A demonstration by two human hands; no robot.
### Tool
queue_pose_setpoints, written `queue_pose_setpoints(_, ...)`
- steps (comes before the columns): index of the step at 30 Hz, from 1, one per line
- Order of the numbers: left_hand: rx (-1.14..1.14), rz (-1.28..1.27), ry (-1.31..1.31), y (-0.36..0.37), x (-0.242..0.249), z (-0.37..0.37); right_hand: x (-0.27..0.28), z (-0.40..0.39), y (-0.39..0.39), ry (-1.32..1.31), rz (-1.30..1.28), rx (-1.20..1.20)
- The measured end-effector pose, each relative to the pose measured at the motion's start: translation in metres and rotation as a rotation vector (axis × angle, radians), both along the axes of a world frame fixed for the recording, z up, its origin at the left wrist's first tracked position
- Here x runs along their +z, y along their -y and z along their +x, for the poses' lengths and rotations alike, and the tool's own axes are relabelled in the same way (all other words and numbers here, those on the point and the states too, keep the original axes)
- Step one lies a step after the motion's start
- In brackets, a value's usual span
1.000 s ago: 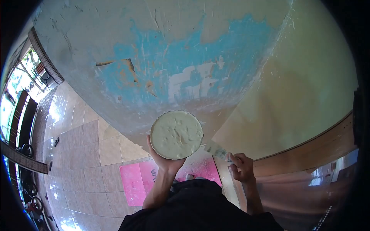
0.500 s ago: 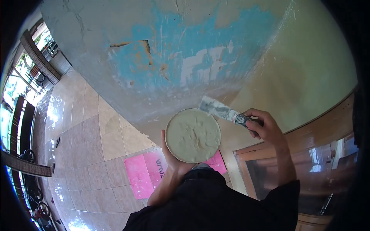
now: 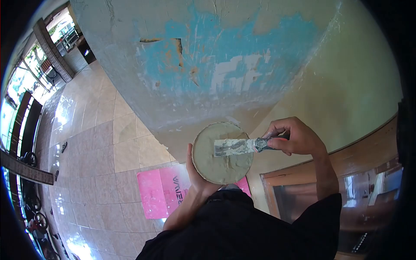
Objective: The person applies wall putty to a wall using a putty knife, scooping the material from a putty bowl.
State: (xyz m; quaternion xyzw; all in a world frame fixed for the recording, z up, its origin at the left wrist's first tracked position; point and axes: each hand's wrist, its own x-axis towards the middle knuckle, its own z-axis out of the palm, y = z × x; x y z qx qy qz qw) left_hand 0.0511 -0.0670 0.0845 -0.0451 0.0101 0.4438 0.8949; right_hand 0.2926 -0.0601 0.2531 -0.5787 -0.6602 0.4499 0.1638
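My left hand (image 3: 200, 180) holds a round tub of pale grey-green putty (image 3: 208, 162) from its left side and below. In my right hand (image 3: 294, 136) is the handle of a putty knife (image 3: 236, 147), its flat blade smeared with putty. The blade lies over the putty, pointing left; whether it presses in cannot be told. Beyond the tub rises a wall (image 3: 195, 99) with exposed blue paint, white putty patches and a peeled, cracked spot. The tub hides part of my left hand's fingers.
A pink sheet (image 3: 151, 193) lies on the tiled floor (image 3: 99, 182) below the tub. At the right stands a wooden-framed glass piece (image 3: 286, 173). Motorbikes (image 3: 39, 221) and a dark bench-like object (image 3: 26, 117) are at the far left.
The putty knife has moved from the tub's upper right edge to over the putty, and its blade has turned nearly level. The view has shifted slightly.
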Motion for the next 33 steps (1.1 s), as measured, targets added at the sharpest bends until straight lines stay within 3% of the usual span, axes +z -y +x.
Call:
queue_pose_setpoints(2, 0.0, -0.017, 0.065, -0.001, 0.004, 0.004, 0.002, 0.01, -0.002, -0.016, -0.012, 0.021)
queue_pose_setpoints(4, 0.053, 0.027, -0.152, -0.001, 0.014, 0.011, 0.004, 0.017, -0.002, -0.027, -0.028, 0.04)
queue_pose_setpoints(13, 0.044, 0.001, -0.149, -0.004, 0.016, 0.032, -0.011, 0.027, 0.001, 0.033, -0.013, 0.111)
queue_pose_setpoints(18, 0.043, -0.016, -0.155, -0.006, 0.017, 0.038, -0.034, 0.039, 0.0, -0.12, -0.135, 0.041)
queue_pose_setpoints(28, 0.038, 0.003, -0.135, -0.014, 0.013, 0.038, -0.069, 0.054, 0.008, -0.296, -0.1, -0.016)
queue_pose_setpoints(31, 0.047, -0.018, -0.17, -0.016, 0.014, 0.038, -0.087, 0.053, 0.013, -0.428, -0.09, -0.052)
queue_pose_setpoints(33, 0.061, -0.023, -0.169, -0.018, 0.012, 0.037, -0.099, 0.047, 0.019, -0.588, -0.104, -0.201)
